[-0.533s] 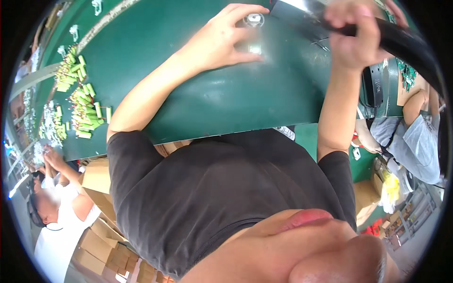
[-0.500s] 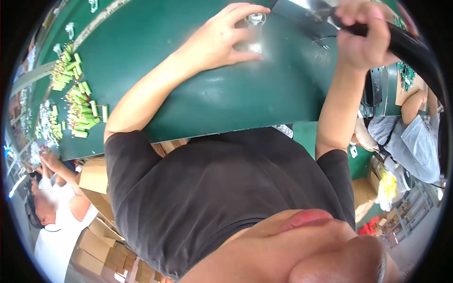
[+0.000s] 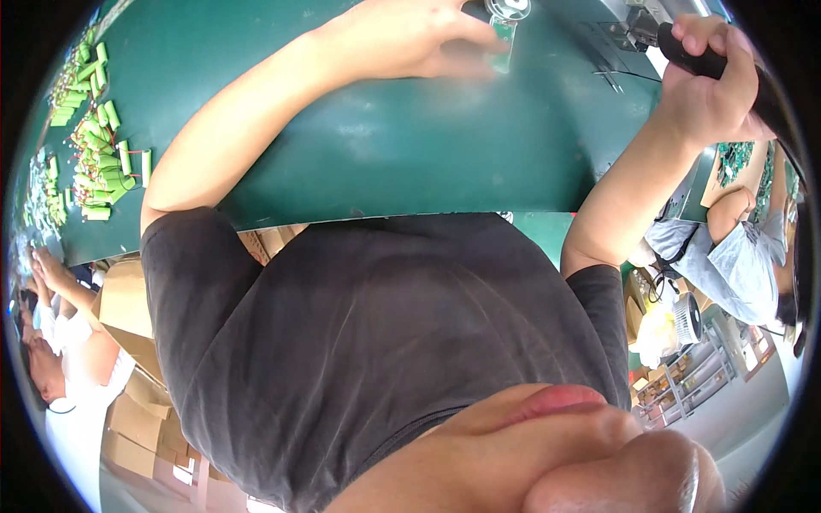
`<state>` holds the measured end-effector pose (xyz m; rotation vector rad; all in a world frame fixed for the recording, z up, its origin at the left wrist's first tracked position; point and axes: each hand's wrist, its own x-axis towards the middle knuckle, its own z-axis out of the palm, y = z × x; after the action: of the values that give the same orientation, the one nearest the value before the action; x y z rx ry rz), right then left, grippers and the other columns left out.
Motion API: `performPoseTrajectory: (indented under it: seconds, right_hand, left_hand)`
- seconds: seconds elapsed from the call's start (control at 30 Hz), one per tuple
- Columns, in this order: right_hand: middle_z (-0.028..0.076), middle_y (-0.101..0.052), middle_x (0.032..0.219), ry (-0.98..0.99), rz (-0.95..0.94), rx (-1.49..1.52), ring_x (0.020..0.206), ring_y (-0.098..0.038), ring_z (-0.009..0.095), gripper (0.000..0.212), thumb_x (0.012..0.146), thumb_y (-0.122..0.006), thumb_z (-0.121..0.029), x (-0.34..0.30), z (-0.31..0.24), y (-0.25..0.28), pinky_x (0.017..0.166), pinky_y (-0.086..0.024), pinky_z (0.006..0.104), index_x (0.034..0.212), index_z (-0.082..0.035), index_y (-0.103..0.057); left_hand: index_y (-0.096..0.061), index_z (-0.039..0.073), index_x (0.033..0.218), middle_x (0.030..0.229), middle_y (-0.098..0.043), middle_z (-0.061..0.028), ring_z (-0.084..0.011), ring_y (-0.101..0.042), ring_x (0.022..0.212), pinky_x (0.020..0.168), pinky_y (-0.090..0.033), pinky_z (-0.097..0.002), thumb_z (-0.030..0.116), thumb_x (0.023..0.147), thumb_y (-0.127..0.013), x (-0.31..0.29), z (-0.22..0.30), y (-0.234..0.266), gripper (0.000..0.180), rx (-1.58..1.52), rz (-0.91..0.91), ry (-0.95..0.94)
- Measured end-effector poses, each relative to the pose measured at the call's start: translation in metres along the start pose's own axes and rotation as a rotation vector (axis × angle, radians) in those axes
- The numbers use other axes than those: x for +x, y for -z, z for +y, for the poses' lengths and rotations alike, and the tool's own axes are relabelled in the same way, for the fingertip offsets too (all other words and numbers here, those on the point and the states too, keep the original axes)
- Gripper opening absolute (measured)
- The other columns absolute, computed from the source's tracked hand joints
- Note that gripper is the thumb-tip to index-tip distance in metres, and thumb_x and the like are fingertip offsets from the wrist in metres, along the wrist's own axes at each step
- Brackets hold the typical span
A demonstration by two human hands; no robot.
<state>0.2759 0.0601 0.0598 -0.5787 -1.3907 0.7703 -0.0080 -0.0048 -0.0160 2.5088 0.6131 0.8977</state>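
Note:
Near the far edge of the view lies a small green circuit board point(image 3: 505, 47) on the green table point(image 3: 385, 162). A round, silvery part point(image 3: 510, 8) adjoins its far end. My left hand point(image 3: 419, 38) reaches in from the left, its fingers apart and partly blurred. The fingertips are beside the board's left edge; whether they touch it I cannot tell. At the far right, my right hand point(image 3: 714, 85) is wrapped round the black handle point(image 3: 688, 58) of a tool. A dark metal piece point(image 3: 637, 32) appears just beyond the handle's end.
Several green cylindrical cells with wires point(image 3: 107, 167) lie in heaps at the table's left. Green circuit boards point(image 3: 735, 162) rest on a brown sheet at right, near another person point(image 3: 718, 256). One more person point(image 3: 85, 359) sits at left beside cardboard boxes point(image 3: 137, 427). A thin wire point(image 3: 611, 79) is near the tool.
The view has shifted, so the heaps of cells appear farther left. My left hand's fingers now lie left of the board instead of around it. My right hand stays on the handle.

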Motion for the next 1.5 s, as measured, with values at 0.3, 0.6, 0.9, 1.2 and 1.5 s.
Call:
performPoseTrajectory:
  seconds: [0.3,0.6,0.9,1.2,1.5]
  right_hand:
    - [0.004,-0.050,0.073,0.049,-0.187,0.261,0.050,-0.048,0.014,0.052,0.097,-0.053,-0.003,-0.056,0.002,-0.064,0.050,-0.047,0.0312,0.145,-0.008,-0.032]
    - [0.004,-0.050,0.071,0.065,-0.190,0.250,0.048,-0.049,0.015,0.062,0.097,-0.057,0.000,-0.067,0.011,-0.081,0.049,-0.048,0.0303,0.150,-0.008,-0.027]
    - [0.005,-0.049,0.069,0.057,-0.254,0.270,0.048,-0.048,0.015,0.059,0.096,-0.057,0.001,-0.066,0.019,-0.076,0.049,-0.047,0.0284,0.147,-0.006,-0.028]
    - [0.006,-0.052,0.069,-0.013,-0.244,0.269,0.049,-0.048,0.014,0.058,0.094,-0.058,0.005,-0.068,0.017,-0.084,0.050,-0.045,0.0279,0.145,-0.003,-0.031]
    - [0.007,-0.056,0.071,-0.070,-0.261,0.180,0.049,-0.049,0.010,0.055,0.088,-0.057,0.008,-0.063,0.017,-0.092,0.050,-0.042,0.0228,0.140,0.001,-0.037]
  left_hand:
    - [-0.077,0.003,0.094,0.146,-0.050,-0.0280,-0.0439,-0.053,0.131,0.109,-0.047,-0.0464,0.018,0.075,-0.087,0.002,-0.003,-0.002,0.027,-0.052,0.012,-0.054]
    - [-0.078,0.003,0.093,0.145,-0.050,-0.0284,-0.0439,-0.053,0.131,0.109,-0.046,-0.0468,0.017,0.075,-0.085,0.002,0.001,0.000,0.024,-0.045,-0.011,-0.032]
    - [-0.078,0.003,0.092,0.142,-0.051,-0.0283,-0.0435,-0.051,0.132,0.109,-0.045,-0.0466,0.018,0.078,-0.083,0.004,0.001,0.000,0.021,-0.099,-0.040,-0.078]
    - [-0.077,0.005,0.093,0.141,-0.050,-0.0270,-0.0424,-0.052,0.131,0.109,-0.045,-0.0459,0.018,0.077,-0.083,0.001,0.000,-0.003,0.021,-0.072,-0.037,-0.050]
    - [-0.077,0.008,0.096,0.133,-0.053,-0.0234,-0.0409,-0.054,0.122,0.104,-0.047,-0.0471,0.018,0.075,-0.084,0.006,0.003,0.002,0.024,-0.101,-0.061,-0.051]
